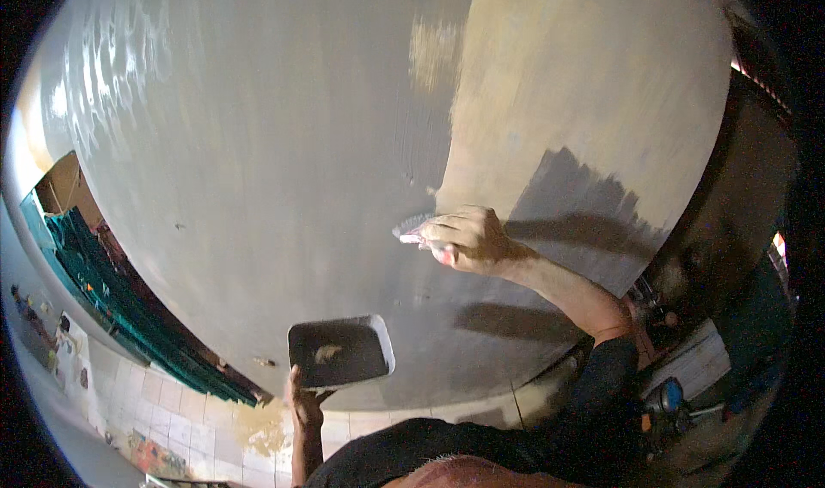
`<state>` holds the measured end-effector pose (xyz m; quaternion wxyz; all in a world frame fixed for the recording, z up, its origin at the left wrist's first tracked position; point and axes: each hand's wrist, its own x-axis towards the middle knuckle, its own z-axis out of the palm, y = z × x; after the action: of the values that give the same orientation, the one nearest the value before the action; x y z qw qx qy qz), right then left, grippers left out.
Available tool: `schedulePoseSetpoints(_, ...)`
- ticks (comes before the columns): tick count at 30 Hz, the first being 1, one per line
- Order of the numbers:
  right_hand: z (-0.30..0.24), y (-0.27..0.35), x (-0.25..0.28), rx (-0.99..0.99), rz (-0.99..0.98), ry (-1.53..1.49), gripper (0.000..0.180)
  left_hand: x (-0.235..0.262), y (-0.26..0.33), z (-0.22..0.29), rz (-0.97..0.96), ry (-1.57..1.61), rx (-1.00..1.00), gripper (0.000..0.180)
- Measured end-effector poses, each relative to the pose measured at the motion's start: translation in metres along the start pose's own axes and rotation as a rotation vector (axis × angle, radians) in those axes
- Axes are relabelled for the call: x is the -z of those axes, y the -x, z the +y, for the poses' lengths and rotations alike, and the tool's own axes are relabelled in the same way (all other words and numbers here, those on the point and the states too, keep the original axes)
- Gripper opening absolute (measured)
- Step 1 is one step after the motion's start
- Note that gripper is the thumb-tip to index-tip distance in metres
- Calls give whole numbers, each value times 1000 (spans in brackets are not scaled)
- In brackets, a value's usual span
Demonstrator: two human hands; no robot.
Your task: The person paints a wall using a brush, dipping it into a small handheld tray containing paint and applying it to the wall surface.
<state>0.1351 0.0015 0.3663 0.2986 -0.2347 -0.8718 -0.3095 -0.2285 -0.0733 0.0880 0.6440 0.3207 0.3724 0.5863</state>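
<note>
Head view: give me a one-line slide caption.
Right hand holding a brush at a large surface, part grey, part cream, while the left hand holds a rectangular tray, dark inside.

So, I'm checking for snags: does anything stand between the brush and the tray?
Nothing visible does. Between the brush in the right hand and the tray held lower down by the left hand, only the grey-coated surface shows behind the gap.
</note>
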Motion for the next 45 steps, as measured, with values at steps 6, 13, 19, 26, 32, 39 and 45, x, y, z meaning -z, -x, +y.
schedulePoseSetpoints(6, 106, -119, 85, -111, 124, 28, 30, -9, 11, 19, 50, 19, -14, 67)
schedulePoseSetpoints(13, 138, -269, 249, 338, 765, 619, 21, -5, 6, 9, 82, 54, -55, 69)
schedulePoseSetpoints(19, 120, -161, 118, -156, 129, -534, 32, 12, 13, 14, 195, 44, -45, 64)
schedulePoseSetpoints(26, 31, -32, 30, -3, -76, -11, 14, 9, -2, 10, 119, 34, 46, 65)
schedulePoseSetpoints(32, 116, -189, 148, -354, 54, -18, 35, 13, -3, 7, 110, 67, -29, 60)
schedulePoseSetpoints(39, 163, -341, 296, -154, 759, 696, 44, 37, -9, -15, 156, 170, -70, 56)
schedulePoseSetpoints(45, 197, -299, 233, 89, 601, 933, 26, 35, -12, -7, 170, 113, -46, 56)
